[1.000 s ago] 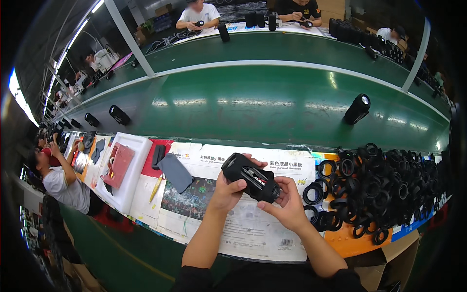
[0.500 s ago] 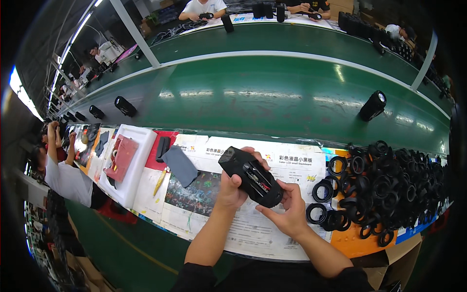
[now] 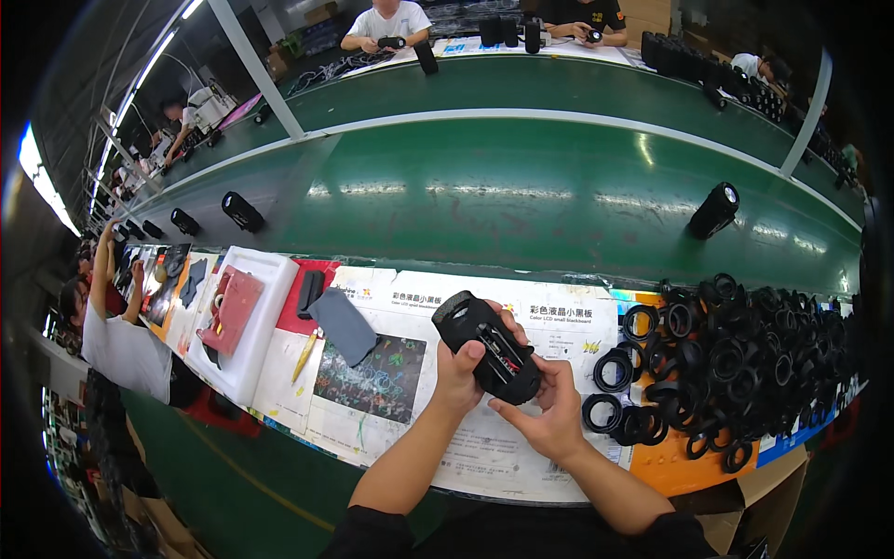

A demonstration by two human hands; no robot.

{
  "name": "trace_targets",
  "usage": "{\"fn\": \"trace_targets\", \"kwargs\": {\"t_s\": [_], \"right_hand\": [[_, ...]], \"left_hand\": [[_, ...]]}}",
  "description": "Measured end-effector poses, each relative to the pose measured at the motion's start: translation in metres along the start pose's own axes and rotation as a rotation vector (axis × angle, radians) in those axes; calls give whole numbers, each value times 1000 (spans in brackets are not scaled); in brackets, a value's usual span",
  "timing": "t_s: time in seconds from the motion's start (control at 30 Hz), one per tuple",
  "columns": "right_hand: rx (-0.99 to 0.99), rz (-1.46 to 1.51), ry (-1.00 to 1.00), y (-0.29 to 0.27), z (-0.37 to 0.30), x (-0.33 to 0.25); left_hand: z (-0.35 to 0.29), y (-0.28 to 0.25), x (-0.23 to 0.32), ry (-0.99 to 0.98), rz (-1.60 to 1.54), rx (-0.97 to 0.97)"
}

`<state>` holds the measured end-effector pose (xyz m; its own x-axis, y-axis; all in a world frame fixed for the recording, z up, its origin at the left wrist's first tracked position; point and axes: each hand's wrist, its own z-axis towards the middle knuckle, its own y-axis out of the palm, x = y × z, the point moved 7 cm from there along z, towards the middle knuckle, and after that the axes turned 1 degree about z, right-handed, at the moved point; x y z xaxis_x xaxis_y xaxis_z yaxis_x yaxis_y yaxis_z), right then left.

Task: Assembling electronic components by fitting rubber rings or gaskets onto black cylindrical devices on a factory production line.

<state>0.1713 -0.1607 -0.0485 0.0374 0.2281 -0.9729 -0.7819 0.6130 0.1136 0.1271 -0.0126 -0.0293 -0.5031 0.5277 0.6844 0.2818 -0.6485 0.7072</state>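
Over the table I hold a black cylindrical speaker point(image 3: 489, 349), tilted, its upper end toward the far left. Its long open side faces up and shows some red and pale parts inside. My left hand point(image 3: 466, 373) is closed around the speaker's middle, with the thumb on the near side and fingers behind. At the lower right end my right hand point(image 3: 551, 410) grips it between thumb and fingers. Right of my hands lies a large pile of black rings point(image 3: 736, 363), several of them loose at its left edge.
A grey cloth point(image 3: 343, 328), a yellow pen-like tool point(image 3: 304, 358) and a white foam tray point(image 3: 267, 321) with a red item lie to the left. Beyond the table runs a green conveyor point(image 3: 447, 210) carrying black speakers point(image 3: 715, 211). Co-workers sit across and at left.
The speaker has turned slightly in my hands and shifted a little to the right and nearer. Both hands keep their hold. At far left, a co-worker's raised arm has moved.
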Motion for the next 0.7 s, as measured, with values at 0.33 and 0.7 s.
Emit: {"fn": "trace_targets", "kwargs": {"t_s": [0.33, 0.7], "right_hand": [[-21, 96, 4, -8, 6, -2], [2, 119, 68, -5, 2, 5]], "left_hand": [[0, 7, -8, -4, -33, -84], [3, 5, -3, -26, 16, -73]]}}
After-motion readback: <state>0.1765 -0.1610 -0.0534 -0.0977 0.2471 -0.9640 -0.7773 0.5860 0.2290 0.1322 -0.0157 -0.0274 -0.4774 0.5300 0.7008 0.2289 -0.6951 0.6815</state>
